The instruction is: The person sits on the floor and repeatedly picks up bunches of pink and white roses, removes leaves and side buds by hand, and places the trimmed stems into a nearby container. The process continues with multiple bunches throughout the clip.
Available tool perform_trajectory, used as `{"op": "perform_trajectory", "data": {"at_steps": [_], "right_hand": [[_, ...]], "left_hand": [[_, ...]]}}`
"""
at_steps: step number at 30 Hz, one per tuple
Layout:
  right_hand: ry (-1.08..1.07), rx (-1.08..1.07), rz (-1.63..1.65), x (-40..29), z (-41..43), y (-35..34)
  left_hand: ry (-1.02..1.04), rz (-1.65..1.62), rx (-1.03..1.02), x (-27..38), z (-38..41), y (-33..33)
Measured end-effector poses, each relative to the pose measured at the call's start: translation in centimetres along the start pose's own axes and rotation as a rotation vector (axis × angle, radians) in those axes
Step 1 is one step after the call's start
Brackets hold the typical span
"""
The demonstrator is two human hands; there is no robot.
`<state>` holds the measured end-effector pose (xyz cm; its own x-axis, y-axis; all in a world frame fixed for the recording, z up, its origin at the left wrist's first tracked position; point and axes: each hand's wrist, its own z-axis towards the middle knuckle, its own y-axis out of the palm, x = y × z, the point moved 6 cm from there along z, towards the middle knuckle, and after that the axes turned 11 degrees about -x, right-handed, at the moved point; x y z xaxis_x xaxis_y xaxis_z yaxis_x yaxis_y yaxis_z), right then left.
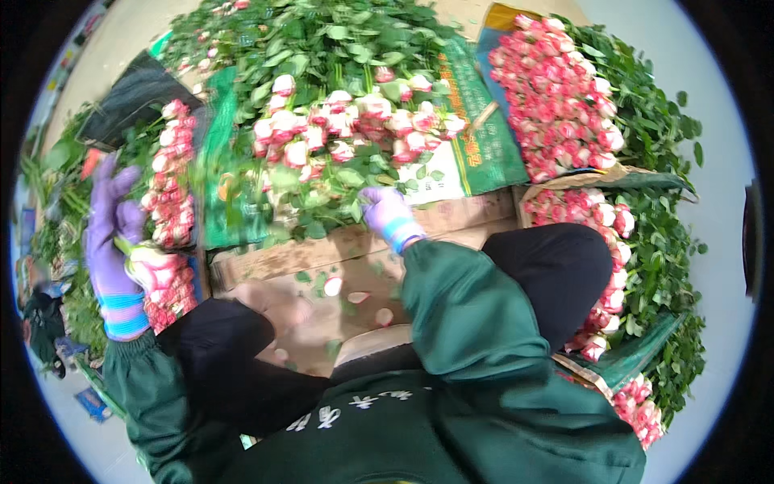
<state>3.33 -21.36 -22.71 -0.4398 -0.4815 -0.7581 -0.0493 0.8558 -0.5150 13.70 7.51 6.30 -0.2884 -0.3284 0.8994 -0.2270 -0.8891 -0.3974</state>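
My left hand [115,230], in a purple glove with a blue-striped cuff, is at the far left, fingers pointing away from me. A pink-and-white rose [154,267] lies along its thumb side, head towards me. The stem seems to run into the hand, largely hidden. My right hand [387,212], gloved alike, has its fingers curled among leaves at the near edge of a loose pile of roses [338,118]. Whether a stem is pinched there is hidden. The pile lies on a green-and-white printed woven sack [484,139] before me.
Stacked pink roses [172,175] stand at the left beside a dark sheet [136,100]. Larger rose bundles [553,100] line the right, their leafy stems outward. A wooden board edge [290,257] borders the sack. Petals [358,297] and leaf scraps lie between my knees.
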Motion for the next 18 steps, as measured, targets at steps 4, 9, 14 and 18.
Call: {"op": "perform_trajectory", "data": {"at_steps": [4, 9, 14, 18], "right_hand": [[-0.375, -0.095, 0.507, -9.7, -2.6, -4.6], [-0.47, -0.09, 0.533, -15.1, -7.6, -9.2], [-0.359, -0.27, 0.636, -12.6, -7.0, -7.0], [-0.159, -0.158, 0.474, -13.1, -9.1, -6.4]], "left_hand": [[-0.236, -0.515, -0.377, 0.1, -1.9, 6.3], [-0.463, -0.786, -0.566, -0.9, -4.9, 13.8], [-0.539, -0.818, -0.751, -1.7, -8.0, 19.1], [-0.56, -0.837, -0.716, -2.6, -9.6, 20.1]]}}
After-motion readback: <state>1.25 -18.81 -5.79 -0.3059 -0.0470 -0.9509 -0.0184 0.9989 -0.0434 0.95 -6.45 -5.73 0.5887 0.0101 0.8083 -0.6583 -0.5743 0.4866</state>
